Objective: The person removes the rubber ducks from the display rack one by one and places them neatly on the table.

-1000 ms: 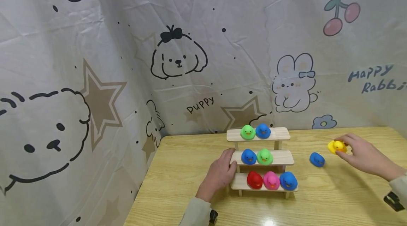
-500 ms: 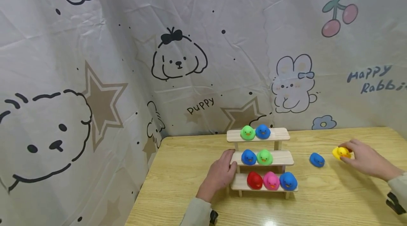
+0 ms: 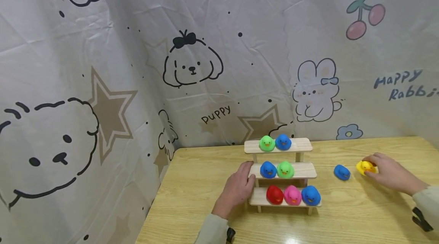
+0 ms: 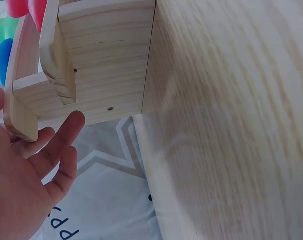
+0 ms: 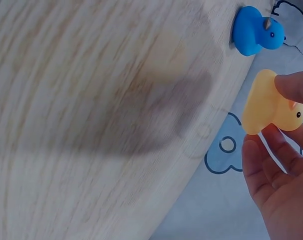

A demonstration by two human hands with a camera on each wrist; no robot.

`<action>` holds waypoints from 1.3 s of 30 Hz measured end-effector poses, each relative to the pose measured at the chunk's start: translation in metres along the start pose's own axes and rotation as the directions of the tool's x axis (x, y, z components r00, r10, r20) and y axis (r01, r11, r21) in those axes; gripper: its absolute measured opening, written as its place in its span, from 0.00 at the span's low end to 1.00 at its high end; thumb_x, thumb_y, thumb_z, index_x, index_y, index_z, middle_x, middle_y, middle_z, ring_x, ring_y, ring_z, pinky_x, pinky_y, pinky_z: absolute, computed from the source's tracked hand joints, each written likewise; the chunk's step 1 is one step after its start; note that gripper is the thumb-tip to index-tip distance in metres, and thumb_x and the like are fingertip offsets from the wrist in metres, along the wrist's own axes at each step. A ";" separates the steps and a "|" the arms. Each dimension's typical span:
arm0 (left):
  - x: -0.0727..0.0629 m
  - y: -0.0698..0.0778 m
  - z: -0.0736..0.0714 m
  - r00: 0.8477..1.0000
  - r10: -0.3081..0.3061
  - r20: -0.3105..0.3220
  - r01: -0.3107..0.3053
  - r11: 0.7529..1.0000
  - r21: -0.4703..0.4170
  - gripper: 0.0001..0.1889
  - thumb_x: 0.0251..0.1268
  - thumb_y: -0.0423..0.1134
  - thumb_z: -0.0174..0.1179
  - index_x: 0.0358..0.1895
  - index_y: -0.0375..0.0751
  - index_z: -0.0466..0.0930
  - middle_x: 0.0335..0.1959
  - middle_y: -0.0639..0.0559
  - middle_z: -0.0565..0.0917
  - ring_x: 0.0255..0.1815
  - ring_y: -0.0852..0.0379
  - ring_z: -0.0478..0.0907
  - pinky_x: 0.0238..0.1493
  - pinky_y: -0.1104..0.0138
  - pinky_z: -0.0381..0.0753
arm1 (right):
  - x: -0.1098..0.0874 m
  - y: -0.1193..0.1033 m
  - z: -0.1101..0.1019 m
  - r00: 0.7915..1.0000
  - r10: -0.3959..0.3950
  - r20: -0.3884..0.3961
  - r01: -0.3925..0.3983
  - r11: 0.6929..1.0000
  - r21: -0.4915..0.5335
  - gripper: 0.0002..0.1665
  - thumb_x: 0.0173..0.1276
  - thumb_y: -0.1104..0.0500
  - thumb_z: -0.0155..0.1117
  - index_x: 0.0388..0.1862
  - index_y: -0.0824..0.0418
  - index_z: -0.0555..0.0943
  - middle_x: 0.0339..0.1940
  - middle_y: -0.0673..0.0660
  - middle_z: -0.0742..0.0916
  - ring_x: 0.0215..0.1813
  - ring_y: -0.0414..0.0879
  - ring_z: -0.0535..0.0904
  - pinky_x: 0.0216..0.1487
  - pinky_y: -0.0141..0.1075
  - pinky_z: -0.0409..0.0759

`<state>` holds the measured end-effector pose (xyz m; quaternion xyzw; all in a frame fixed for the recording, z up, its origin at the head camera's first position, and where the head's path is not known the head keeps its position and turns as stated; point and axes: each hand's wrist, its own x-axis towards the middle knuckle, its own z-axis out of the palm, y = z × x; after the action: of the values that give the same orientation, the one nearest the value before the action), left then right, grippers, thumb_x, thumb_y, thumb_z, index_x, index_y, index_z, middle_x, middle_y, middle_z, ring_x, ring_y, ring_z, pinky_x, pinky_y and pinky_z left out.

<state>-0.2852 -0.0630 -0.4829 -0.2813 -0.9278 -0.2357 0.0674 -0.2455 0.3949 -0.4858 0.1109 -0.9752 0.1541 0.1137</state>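
Note:
My right hand (image 3: 391, 173) pinches a yellow rubber duck (image 3: 363, 167) between thumb and fingers. In the right wrist view that yellow duck (image 5: 264, 102) is held off the wooden tabletop, its shadow falling on the wood. Just left of it a blue rubber duck (image 3: 342, 172) sits on the table. My left hand (image 3: 236, 187) grips the left end of the middle tier of a three-tier wooden display stand (image 3: 305, 170). From the left wrist, the thumb lies over that tier's end (image 4: 21, 117) with fingertips beneath.
The top tier bears a green duck (image 3: 267, 143) and a blue duck (image 3: 283, 142). Another blue duck (image 3: 268, 169) and green duck (image 3: 285, 169) share the middle tier. Red (image 3: 274, 194), pink (image 3: 293, 195) and blue ducks line the bottom tier. A printed curtain (image 3: 205, 65) hangs behind the table.
My right hand has lowered the yellow duck toward the near side of the table, swinging slightly right and then back left. The left hand stays on the stand.

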 end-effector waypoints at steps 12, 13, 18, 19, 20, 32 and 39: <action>0.000 -0.001 0.002 1.000 0.011 -0.017 -0.011 1.000 0.002 0.25 0.74 0.46 0.34 0.69 0.40 0.60 0.67 0.48 0.66 0.62 0.52 0.69 0.59 0.58 0.71 | 0.001 0.000 0.001 1.000 0.000 0.005 0.000 1.000 0.007 0.21 0.53 0.62 0.69 0.42 0.76 0.78 0.34 0.62 0.79 0.36 0.57 0.77 0.37 0.55 0.76; 0.000 -0.001 0.003 1.000 0.011 -0.019 -0.011 1.000 0.000 0.25 0.74 0.46 0.34 0.69 0.40 0.60 0.67 0.47 0.66 0.62 0.52 0.69 0.59 0.58 0.71 | 0.001 0.000 0.002 1.000 0.008 0.012 -0.009 1.000 0.009 0.22 0.53 0.62 0.69 0.42 0.76 0.78 0.34 0.62 0.79 0.36 0.57 0.77 0.37 0.55 0.76; 0.000 -0.002 0.006 0.999 0.010 -0.033 -0.011 1.000 -0.022 0.25 0.74 0.46 0.34 0.69 0.41 0.60 0.67 0.47 0.65 0.62 0.52 0.69 0.59 0.58 0.71 | -0.001 0.002 0.005 0.999 0.037 0.036 -0.037 0.999 0.011 0.22 0.54 0.61 0.68 0.43 0.76 0.77 0.35 0.64 0.79 0.37 0.59 0.77 0.39 0.57 0.76; 0.000 -0.002 0.007 0.999 0.010 -0.036 -0.011 1.000 -0.027 0.25 0.74 0.46 0.34 0.69 0.41 0.60 0.67 0.47 0.65 0.62 0.52 0.70 0.58 0.58 0.71 | -0.001 0.003 0.005 0.998 0.040 0.039 -0.041 0.999 0.014 0.22 0.54 0.61 0.68 0.44 0.76 0.77 0.36 0.64 0.79 0.37 0.59 0.77 0.39 0.57 0.75; 0.000 -0.003 0.007 0.999 0.011 -0.040 -0.012 1.000 -0.028 0.25 0.74 0.46 0.34 0.69 0.41 0.60 0.66 0.48 0.66 0.61 0.52 0.70 0.58 0.58 0.71 | -0.001 0.004 0.005 0.998 0.043 0.041 -0.044 0.999 0.016 0.22 0.54 0.61 0.68 0.44 0.76 0.77 0.36 0.64 0.79 0.38 0.60 0.77 0.40 0.57 0.75; 0.000 -0.003 0.010 0.999 -0.004 -0.047 0.002 0.999 -0.045 0.24 0.74 0.46 0.35 0.68 0.42 0.61 0.65 0.50 0.66 0.56 0.53 0.74 0.55 0.59 0.73 | -0.006 0.009 0.018 0.998 0.034 0.058 -0.037 0.998 0.045 0.22 0.54 0.60 0.69 0.43 0.75 0.78 0.35 0.61 0.79 0.37 0.56 0.77 0.39 0.55 0.76; 0.001 -0.004 0.009 0.999 0.008 -0.053 -0.009 1.000 -0.022 0.24 0.73 0.45 0.35 0.67 0.41 0.61 0.65 0.49 0.67 0.55 0.54 0.74 0.54 0.59 0.74 | -0.002 0.004 0.015 0.999 0.028 0.045 -0.030 0.998 0.047 0.23 0.55 0.60 0.69 0.44 0.76 0.77 0.36 0.64 0.80 0.38 0.58 0.78 0.39 0.56 0.76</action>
<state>-0.2878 -0.0610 -0.4921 -0.2797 -0.9218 -0.2530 0.0897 -0.2470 0.3944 -0.5014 0.1028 -0.9751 0.1763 0.0870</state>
